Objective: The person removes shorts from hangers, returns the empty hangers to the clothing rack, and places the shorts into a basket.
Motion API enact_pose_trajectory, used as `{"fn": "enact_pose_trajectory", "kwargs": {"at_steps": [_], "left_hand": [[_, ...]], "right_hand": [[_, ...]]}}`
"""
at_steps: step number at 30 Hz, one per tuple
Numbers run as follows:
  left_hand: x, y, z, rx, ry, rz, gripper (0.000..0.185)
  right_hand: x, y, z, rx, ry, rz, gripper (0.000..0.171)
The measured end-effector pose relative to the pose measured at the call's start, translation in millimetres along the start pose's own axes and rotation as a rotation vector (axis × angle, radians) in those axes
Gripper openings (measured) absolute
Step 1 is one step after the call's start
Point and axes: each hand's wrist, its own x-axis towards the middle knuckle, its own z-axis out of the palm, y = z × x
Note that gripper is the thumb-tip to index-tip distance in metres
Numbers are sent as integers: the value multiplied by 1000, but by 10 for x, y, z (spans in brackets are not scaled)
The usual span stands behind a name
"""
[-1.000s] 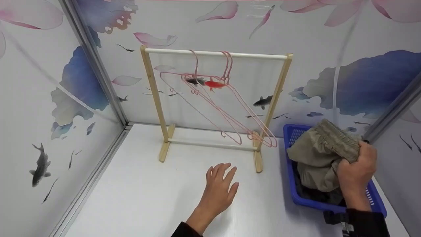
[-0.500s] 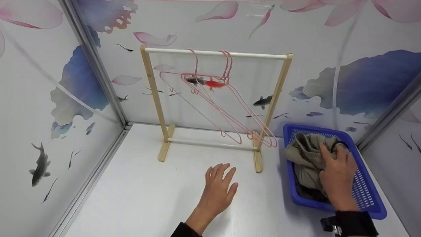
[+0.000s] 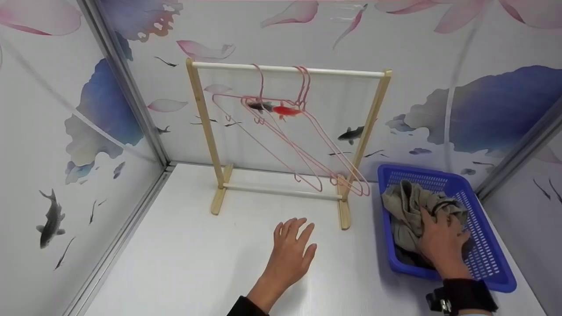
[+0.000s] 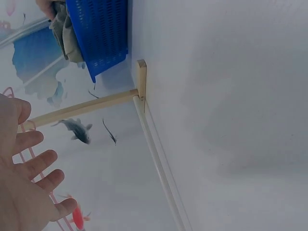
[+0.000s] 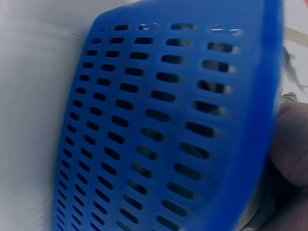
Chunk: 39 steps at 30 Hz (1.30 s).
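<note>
Khaki pants [image 3: 406, 215] with a gathered waistband lie bunched inside the blue plastic basket [image 3: 487, 245] on the right. My right hand [image 3: 443, 241] rests on them with its fingers spread over the cloth. In the right wrist view the perforated basket wall [image 5: 144, 110] hides most of that hand, and only part of it [image 5: 293, 144] shows past the rim. My left hand [image 3: 287, 254] is held out over the white table with loosely extended fingers and nothing in it. The left wrist view also shows its relaxed fingers [image 4: 43, 163].
Behind the left hand stands a clothes rack with wooden posts [image 3: 206, 127] and a white top rail [image 3: 342, 71]. Several pink hangers [image 3: 318, 131] hang from it. Dark cloth [image 3: 410, 258] lies under the khaki pants. Printed wall panels [image 3: 478, 109] enclose the white table [image 3: 197, 259].
My right hand has lowered the khaki pants into the basket and let go of the waistband. Its fingers now spread on the cloth. The left hand has stayed in place.
</note>
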Motion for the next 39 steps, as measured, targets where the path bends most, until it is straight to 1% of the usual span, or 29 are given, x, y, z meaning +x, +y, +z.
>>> {"fn": "enact_pose_trajectory", "kwargs": {"at_steps": [5, 9, 11, 15, 22, 25, 27, 31, 34, 37, 39], "left_hand": [[-35, 21, -2, 7, -10, -3, 40], [-47, 35, -10, 11, -11, -4, 40], [-52, 44, -10, 11, -16, -6, 40], [-64, 63, -2, 15, -29, -8, 41], [-95, 75, 24, 10, -31, 0, 40], [-105, 55, 28, -6, -46, -14, 41], [-116, 41, 34, -14, -57, -26, 41], [-148, 22, 43, -28, -77, -44, 42], [-165, -3, 39, -31, -77, -51, 42], [-152, -46, 18, -33, -65, -58, 42], [-139, -80, 2, -35, -56, -63, 42]], "right_hand": [[14, 72, -1, 43, -269, 90, 61], [43, 136, -21, 73, -439, 159, 62], [52, 158, -23, 85, -501, 184, 64], [70, 182, -3, 99, -577, 208, 70], [57, 223, 32, 91, -623, 207, 72], [31, 256, 52, 111, -638, 211, 70], [12, 276, 51, 125, -632, 208, 68], [-38, 312, -14, 113, -599, 186, 67], [-70, 326, -107, 88, -566, 165, 70], [-68, 282, -206, 77, -509, 147, 76], [-63, 220, -258, 75, -454, 133, 82]]}}
